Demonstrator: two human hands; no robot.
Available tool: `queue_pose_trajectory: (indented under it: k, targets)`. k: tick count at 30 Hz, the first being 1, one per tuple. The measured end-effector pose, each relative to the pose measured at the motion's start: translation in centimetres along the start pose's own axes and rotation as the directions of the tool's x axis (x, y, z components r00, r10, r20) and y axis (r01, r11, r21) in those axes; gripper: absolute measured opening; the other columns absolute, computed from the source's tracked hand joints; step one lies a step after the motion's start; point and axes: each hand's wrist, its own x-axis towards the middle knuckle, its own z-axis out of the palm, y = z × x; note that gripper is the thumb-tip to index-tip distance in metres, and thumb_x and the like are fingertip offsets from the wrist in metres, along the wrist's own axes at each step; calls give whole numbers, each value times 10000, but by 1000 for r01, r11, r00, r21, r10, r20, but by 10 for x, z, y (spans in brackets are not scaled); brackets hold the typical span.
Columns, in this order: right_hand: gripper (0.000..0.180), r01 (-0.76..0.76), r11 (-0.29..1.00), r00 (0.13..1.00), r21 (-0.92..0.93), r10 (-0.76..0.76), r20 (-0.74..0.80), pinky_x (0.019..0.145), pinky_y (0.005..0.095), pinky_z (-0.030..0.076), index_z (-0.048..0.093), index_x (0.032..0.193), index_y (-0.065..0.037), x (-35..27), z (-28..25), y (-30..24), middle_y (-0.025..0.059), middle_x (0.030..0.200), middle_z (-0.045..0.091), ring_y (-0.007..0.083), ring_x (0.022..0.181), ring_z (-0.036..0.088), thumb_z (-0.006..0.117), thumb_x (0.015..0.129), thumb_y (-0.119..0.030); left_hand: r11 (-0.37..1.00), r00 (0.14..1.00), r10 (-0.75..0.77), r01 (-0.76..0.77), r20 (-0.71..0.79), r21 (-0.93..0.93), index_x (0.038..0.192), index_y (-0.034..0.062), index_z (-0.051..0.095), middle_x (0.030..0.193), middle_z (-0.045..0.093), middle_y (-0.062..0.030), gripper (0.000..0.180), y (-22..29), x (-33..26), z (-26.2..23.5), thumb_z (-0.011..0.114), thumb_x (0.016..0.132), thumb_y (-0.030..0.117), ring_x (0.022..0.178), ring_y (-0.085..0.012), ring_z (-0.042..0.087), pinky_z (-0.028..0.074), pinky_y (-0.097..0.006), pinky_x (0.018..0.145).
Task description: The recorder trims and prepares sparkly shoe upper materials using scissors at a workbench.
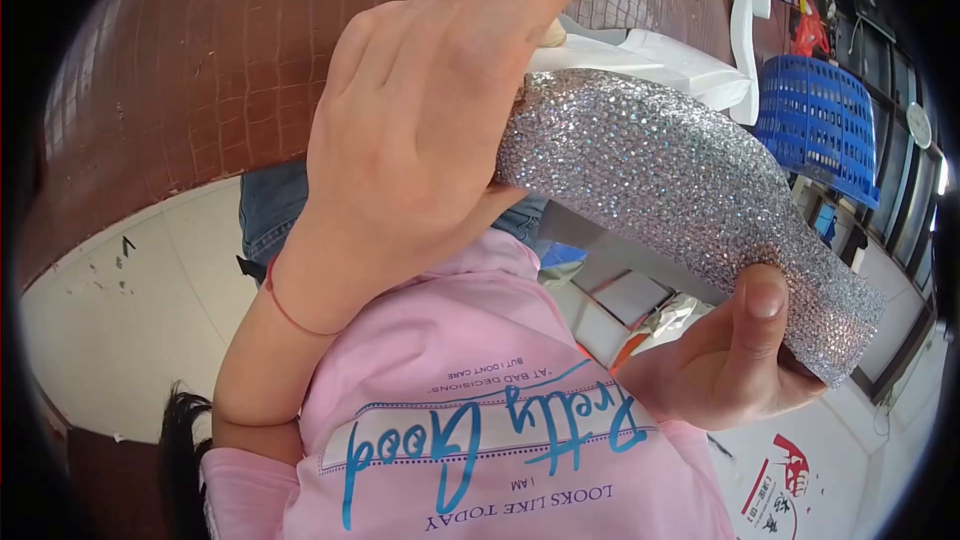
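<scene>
Glitter covered the silver shoe piece [680, 190], held in the air between both hands, its long axis running from upper left down to lower right. Left hand [420, 130] wrapped its upper end, fingers curled together; right hand [725, 355] pinched the lower end, thumb [762, 300] on top.

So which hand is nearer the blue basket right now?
The right hand. It grips the lower end of the glittery silver piece, below the blue basket. The left hand holds the piece's other end, farther left of the basket.
</scene>
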Motion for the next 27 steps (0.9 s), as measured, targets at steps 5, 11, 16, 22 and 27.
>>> queue_pose_trajectory:
  k: [5,11,16,22,27]
  targets:
    - [451,-90,995,993,-34,87,-83,770,328,505,557,1058,53,3,9,1,166,906,637,240,777,628,730,648,-24,1000,1000,-3,3,-14,-13,1276,7,392,1173,530,-115,806,4,3,-2,778,568,34,896,-188,561,456,-259,804]
    - [351,-191,981,973,-28,186,-136,791,325,499,574,1006,45,14,11,10,150,881,637,225,786,631,686,677,3,999,999,-40,40,-2,28,1176,-4,475,1064,577,-89,681,11,9,-6,763,559,21,842,-169,565,456,-246,760]
    - [366,-314,944,946,99,320,-50,765,275,487,573,1008,38,12,28,34,137,886,637,200,759,619,699,666,12,995,996,-87,87,10,48,1120,8,519,979,602,-63,621,-5,-1,-12,763,550,41,784,-159,567,455,-244,738]
    - [364,-384,899,920,212,392,4,736,246,480,582,985,33,2,51,42,110,868,639,177,733,608,716,647,23,991,998,-62,62,-2,119,1125,16,528,933,611,-47,634,-14,-10,-24,771,542,73,749,-145,566,459,-241,722]
    - [340,-331,912,940,243,341,-1,717,236,480,598,939,28,-17,64,30,93,846,642,164,710,603,738,629,26,993,998,-47,52,-51,109,1148,12,515,947,610,-46,666,-13,-25,-42,776,540,87,756,-139,569,463,-240,717]
